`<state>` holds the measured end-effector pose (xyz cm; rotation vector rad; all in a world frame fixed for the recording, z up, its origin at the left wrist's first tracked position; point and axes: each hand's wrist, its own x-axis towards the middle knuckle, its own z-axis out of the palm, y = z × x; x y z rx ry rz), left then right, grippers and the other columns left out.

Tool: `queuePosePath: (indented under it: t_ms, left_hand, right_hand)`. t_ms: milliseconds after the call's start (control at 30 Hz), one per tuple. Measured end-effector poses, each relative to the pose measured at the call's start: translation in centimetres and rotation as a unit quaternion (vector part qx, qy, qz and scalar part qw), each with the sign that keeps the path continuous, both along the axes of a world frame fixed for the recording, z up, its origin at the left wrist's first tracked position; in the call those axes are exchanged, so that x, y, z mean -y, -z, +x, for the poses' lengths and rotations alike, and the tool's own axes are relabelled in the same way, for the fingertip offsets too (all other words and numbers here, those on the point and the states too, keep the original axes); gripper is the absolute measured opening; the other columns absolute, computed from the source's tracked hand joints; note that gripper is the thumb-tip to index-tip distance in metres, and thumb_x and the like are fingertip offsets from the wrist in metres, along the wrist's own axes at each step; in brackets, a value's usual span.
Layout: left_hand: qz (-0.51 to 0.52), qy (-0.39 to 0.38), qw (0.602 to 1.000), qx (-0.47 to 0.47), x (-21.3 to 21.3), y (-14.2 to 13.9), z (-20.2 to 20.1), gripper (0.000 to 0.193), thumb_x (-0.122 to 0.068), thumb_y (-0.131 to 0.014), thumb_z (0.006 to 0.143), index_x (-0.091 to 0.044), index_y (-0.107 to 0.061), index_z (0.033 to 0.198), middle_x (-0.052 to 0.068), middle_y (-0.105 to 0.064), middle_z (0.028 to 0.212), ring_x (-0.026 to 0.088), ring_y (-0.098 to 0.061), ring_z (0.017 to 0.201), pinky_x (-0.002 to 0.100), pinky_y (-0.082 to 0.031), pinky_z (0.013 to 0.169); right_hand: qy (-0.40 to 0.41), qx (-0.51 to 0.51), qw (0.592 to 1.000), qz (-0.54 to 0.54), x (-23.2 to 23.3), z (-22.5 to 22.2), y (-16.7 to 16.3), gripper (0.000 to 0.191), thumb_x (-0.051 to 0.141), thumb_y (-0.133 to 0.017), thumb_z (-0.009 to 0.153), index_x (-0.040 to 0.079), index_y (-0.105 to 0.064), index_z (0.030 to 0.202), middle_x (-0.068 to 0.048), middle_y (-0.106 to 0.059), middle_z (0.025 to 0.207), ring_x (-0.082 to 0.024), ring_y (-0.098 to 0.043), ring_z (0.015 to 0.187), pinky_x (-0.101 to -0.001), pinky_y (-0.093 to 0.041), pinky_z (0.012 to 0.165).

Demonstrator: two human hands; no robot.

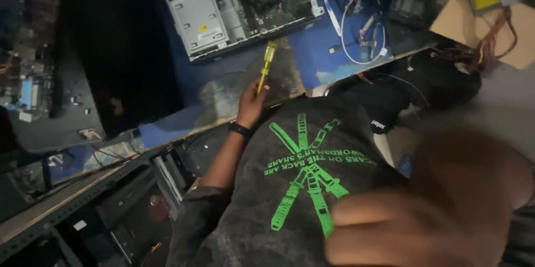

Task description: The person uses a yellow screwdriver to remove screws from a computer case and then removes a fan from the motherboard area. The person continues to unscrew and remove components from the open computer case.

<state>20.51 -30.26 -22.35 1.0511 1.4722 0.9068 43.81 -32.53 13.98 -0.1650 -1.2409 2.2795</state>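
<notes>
Blurred right hand (434, 211) fills the near corner, grip impossible to tell. Left hand (252, 102), arm outstretched, pinches a screwdriver (265, 66); its yellow handle points toward the computer case (223, 16).

**Where everything sits on my bench**

I see the open computer case (234, 8) lying at the far middle of the workbench (312, 49). A screwdriver (266, 66) stands just before the case, its lower end in my left hand (252, 105). A tangle of loose cables (359, 27) lies on the bench to the right of the case. A circuit board (25, 83) sits far left. My right hand (440, 211) is nearest the camera, low right, apart from the bench.
</notes>
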Motion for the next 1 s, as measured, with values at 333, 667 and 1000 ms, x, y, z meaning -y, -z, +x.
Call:
queuePosePath:
  t_ms: [333, 667, 1000]
  left_hand:
    - [0.006, 0.027, 1.0, 0.011, 0.4, 2.4, 1.5, 0.037, -0.024, -0.066, 0.099, -0.005, -0.063, 0.13, -0.001, -0.067, 0.097, 0.007, -0.063, 0.086, 0.024, -0.051, 0.078]
    - [0.005, 0.071, 0.997, 0.025, -1.2, 2.2, 1.6, 0.034, -0.021, -0.064, 0.102, -0.002, -0.064, 0.13, 0.003, -0.062, 0.094, 0.01, -0.057, 0.085, 0.028, -0.049, 0.077]
    - [0.0, 0.036, 0.998, -0.051, -3.6, 0.6, 5.3, 0.028, -0.03, -0.063, 0.102, -0.004, -0.068, 0.114, 0.004, -0.066, 0.09, 0.01, -0.059, 0.085, 0.028, -0.05, 0.078]
  right_hand:
    - [0.119, 0.013, 0.927, 0.356, -2.1, 2.1, -4.2, 0.035, 0.028, -0.054, 0.095, 0.0, -0.055, 0.075, -0.011, -0.059, 0.07, -0.022, -0.06, 0.065, -0.0341, -0.049, 0.065]
    - [0.221, 0.09, 0.822, 0.517, -2.8, 4.3, -4.0, 0.038, 0.024, -0.065, 0.093, 0.003, -0.051, 0.065, -0.01, -0.057, 0.065, -0.024, -0.057, 0.062, -0.0374, -0.045, 0.062]
    - [0.309, 0.38, 0.74, 0.461, -11.0, 9.2, 13.1, 0.048, 0.02, -0.076, 0.09, 0.006, -0.046, 0.055, -0.009, -0.055, 0.06, -0.026, -0.055, 0.059, -0.0407, -0.041, 0.058]
